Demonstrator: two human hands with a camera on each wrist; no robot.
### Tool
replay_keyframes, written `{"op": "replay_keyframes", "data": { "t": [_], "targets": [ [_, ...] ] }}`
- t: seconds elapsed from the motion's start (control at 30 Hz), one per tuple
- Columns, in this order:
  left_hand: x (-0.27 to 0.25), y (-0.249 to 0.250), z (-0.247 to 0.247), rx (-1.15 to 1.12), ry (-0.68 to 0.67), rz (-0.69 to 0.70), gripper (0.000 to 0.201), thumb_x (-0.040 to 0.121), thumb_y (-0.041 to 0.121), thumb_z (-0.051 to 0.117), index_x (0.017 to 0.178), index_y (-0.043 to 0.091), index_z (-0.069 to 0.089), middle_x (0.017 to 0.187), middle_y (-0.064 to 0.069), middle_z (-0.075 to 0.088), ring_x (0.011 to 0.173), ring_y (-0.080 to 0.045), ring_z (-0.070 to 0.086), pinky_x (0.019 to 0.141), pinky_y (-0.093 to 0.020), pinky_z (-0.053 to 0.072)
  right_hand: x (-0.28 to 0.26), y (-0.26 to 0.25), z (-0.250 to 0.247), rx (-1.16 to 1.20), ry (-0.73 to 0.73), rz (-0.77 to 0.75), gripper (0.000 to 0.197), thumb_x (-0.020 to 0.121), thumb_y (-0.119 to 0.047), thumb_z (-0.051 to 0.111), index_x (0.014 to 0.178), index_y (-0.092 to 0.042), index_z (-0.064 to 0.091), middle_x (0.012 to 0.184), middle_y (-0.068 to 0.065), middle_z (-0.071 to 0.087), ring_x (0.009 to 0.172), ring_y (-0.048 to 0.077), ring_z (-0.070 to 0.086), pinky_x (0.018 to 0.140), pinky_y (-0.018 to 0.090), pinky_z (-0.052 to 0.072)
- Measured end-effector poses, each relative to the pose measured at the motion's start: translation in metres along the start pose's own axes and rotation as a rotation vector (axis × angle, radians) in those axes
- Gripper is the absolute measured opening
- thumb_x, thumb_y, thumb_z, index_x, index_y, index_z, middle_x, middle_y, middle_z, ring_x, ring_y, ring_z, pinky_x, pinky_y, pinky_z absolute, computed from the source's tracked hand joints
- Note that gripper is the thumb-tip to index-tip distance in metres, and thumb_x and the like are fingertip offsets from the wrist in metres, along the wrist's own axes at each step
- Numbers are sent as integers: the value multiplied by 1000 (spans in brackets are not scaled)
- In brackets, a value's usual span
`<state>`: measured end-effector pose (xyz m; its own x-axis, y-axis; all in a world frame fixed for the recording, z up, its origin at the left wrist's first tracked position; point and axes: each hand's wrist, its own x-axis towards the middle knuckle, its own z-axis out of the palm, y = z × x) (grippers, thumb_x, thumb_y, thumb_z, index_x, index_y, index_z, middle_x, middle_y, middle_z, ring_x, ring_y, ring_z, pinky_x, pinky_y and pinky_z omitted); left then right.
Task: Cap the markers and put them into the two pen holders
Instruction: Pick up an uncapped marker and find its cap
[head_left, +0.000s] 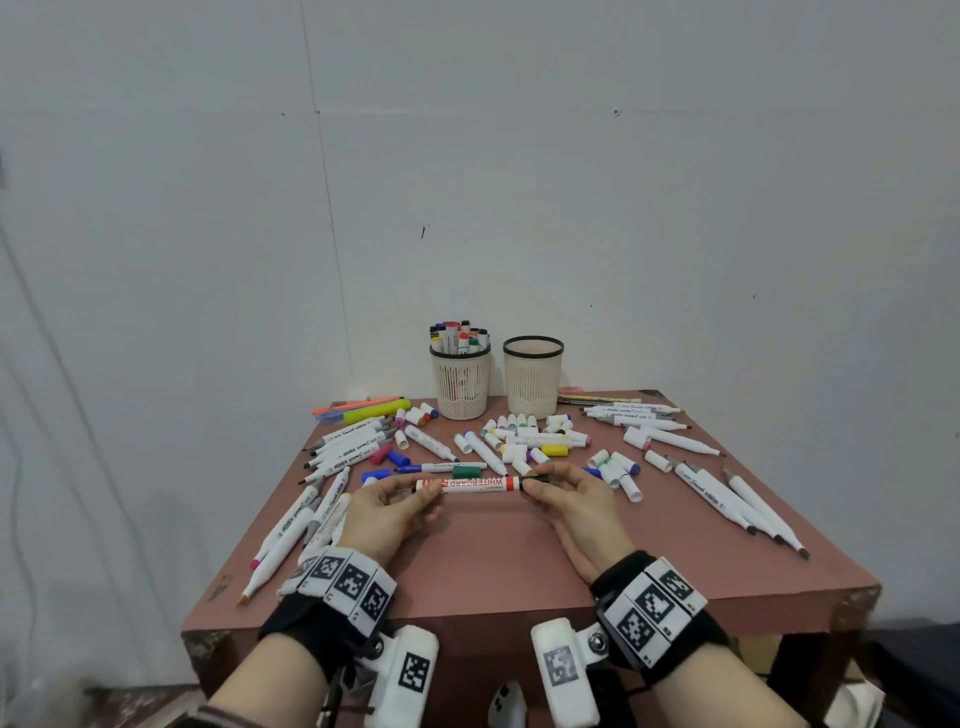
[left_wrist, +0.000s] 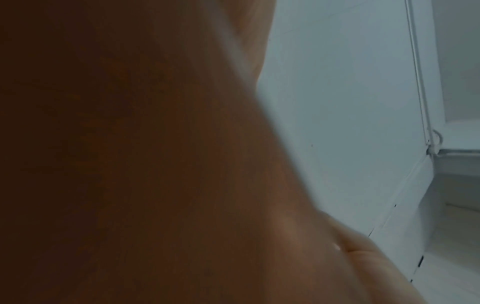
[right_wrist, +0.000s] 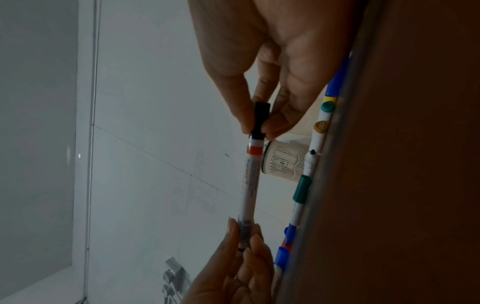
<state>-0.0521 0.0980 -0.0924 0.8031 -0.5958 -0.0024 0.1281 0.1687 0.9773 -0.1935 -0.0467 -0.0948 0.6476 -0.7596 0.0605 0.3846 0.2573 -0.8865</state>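
A white whiteboard marker (head_left: 478, 485) with red bands hangs level over the table's middle, between my two hands. My left hand (head_left: 423, 493) grips its left end. My right hand (head_left: 532, 480) pinches a black cap (head_left: 536, 482) that sits on its right end. The right wrist view shows the black cap (right_wrist: 261, 118) between thumb and fingers of my right hand (right_wrist: 257, 131), the marker (right_wrist: 250, 185) below it, and my left hand (right_wrist: 242, 242) around the far end. At the back stand two cream pen holders: the left holder (head_left: 460, 387) contains several markers, the right holder (head_left: 533, 384) looks empty. Blurred skin fills the left wrist view.
The reddish table (head_left: 498, 566) is strewn with several uncapped white markers at the left (head_left: 343, 447) and right (head_left: 727, 499), and loose caps (head_left: 524, 436) in the middle. A green cap (head_left: 466, 472) and blue caps (head_left: 397, 458) lie just beyond my hands. A wall stands behind the holders.
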Motion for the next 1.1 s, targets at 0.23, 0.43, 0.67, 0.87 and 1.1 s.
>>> {"op": "replay_keyframes", "data": {
  "t": [0.23, 0.43, 0.67, 0.87, 1.1],
  "targets": [
    [-21, 24, 2, -5, 82, 119, 21, 79, -2, 69, 100, -3, 66, 73, -14, 68, 58, -14, 64, 56, -17, 54, -6, -3, 5, -115, -43, -90, 23, 75, 15, 66, 84, -6, 71, 83, 9, 69, 80, 19, 63, 80, 26, 54],
    [-45, 74, 3, 229, -10, 386, 20, 76, 3, 75, 93, 13, 73, 86, -12, 72, 76, -15, 69, 70, -23, 54, -22, -9, 16, -395, -134, -241, 27, 73, -2, 77, 86, -25, 76, 90, -2, 75, 89, 10, 66, 86, 28, 50],
    [-59, 128, 10, 509, -176, 577, 27, 71, 3, 78, 84, 25, 70, 82, -2, 70, 72, -2, 64, 71, -15, 54, -45, -27, 43, -496, -285, -313, 28, 76, -7, 76, 98, -25, 74, 84, 2, 69, 73, 22, 56, 76, 35, 50],
    [-55, 153, 8, 649, -268, 660, 25, 70, 14, 81, 87, 29, 71, 85, -10, 71, 73, -9, 65, 75, -23, 57, -44, -54, 73, -644, -284, -425, 22, 76, -18, 78, 95, -27, 71, 81, -6, 70, 82, 10, 65, 81, 41, 56],
    [-14, 151, -16, 916, -284, 624, 28, 72, 23, 81, 96, 26, 67, 84, 4, 71, 73, 1, 64, 69, -9, 47, -3, -77, 86, -805, -276, -514, 26, 81, -13, 73, 106, -11, 66, 93, 7, 68, 81, 14, 64, 70, 13, 51]
  ]
}}
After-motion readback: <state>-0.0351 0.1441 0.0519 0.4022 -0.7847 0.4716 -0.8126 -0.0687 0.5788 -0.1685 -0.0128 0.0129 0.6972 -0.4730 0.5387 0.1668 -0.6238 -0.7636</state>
